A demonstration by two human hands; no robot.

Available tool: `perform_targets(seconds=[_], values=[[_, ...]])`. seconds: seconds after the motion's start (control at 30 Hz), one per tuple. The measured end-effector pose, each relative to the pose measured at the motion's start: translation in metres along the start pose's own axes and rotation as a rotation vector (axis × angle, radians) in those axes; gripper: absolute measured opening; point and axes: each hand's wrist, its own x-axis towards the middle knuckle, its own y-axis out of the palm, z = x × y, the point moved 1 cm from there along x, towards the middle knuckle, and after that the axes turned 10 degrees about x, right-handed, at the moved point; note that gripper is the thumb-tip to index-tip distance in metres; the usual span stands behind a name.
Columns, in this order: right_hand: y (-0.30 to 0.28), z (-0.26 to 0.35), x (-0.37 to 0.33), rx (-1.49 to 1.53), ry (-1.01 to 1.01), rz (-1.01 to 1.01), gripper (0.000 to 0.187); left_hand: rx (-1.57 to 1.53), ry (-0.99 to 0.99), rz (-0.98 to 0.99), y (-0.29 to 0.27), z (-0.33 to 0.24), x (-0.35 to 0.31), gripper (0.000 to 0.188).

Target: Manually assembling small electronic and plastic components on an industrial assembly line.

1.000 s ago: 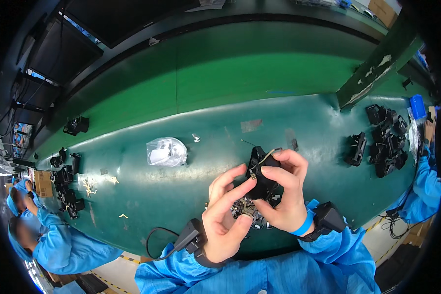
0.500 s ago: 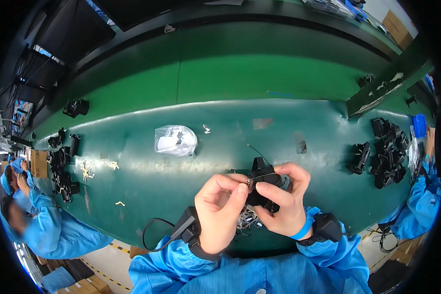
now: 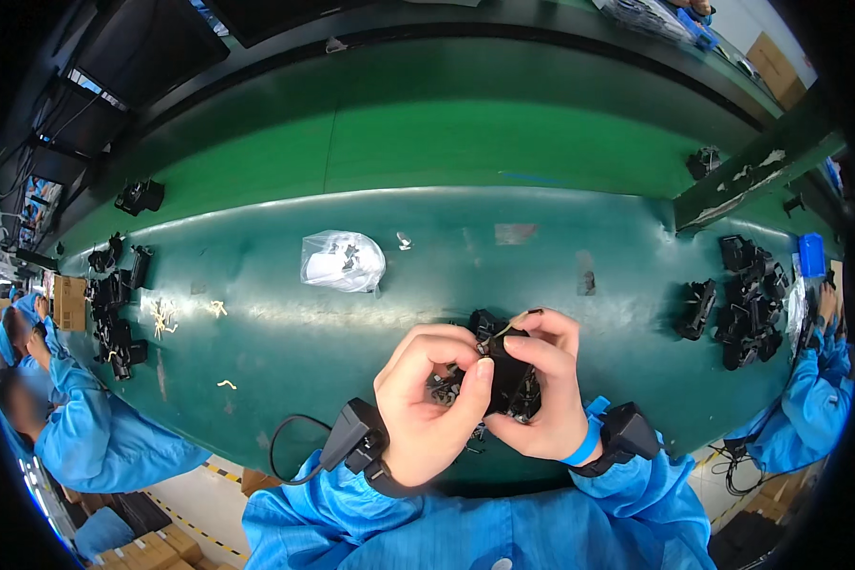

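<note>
The right hand (image 3: 553, 408) is gripping a black part (image 3: 511, 385), its fingers lying along the far and right sides and its thumb coming in from below, probably to brace it. The left hand (image 3: 423, 432) is bringing thumb and forefinger close together at the part's left edge; whether that grip is pinching anything is too hidden to tell. A pale wire (image 3: 515, 325) is running across the part's far end beside the right fingertips, perhaps being held clear there. The part is sitting between both grips, above the counter (image 3: 285, 361), in front of the wearer's chest. Small loose pieces (image 3: 444, 389) are lying beneath the hands, apparently being placed there for easy reach.
</note>
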Motion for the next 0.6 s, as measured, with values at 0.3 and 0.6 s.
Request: perform_targets(seconds=[0.3,0.6], values=[[-0.007,0.003,0.003,0.098,0.009,0.04,0.079,0.278,0.244,-0.038,-0.004,-0.004,0.011,0.014],[-0.001,0.004,0.0,-0.114,0.004,-0.031,0.071,-0.208,-0.173,0.155,-0.001,0.012,0.005,0.005]])
